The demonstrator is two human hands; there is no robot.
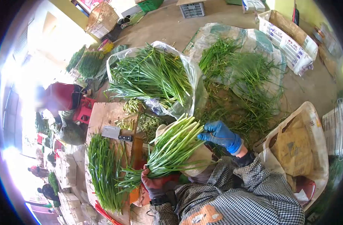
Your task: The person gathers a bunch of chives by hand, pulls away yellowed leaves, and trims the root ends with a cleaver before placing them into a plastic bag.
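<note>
A bunch of garlic chives (175, 146), long green leaves with pale stem ends, lies across my lap. My left hand (156, 183), in a reddish glove, is closed around its leafy part. At the pale ends, the blue-gloved fingers of my right hand (220, 135) pinch some stems. To the left, a wooden board (104, 112) bears a cleaver (117, 133) with a black handle, cut stem ends (125, 124) and a pile of chives (104, 172). Beyond my knees stands a clear plastic bag (195, 82) full of more chives.
Loose greens (250, 71) lie on a plastic sheet (212, 32) on the floor ahead. A white basket (315, 123) with cardboard inside is close on my right. A white crate (280, 47) stands farther right. Another person (60, 97) sits at the left by a red stool (84, 110).
</note>
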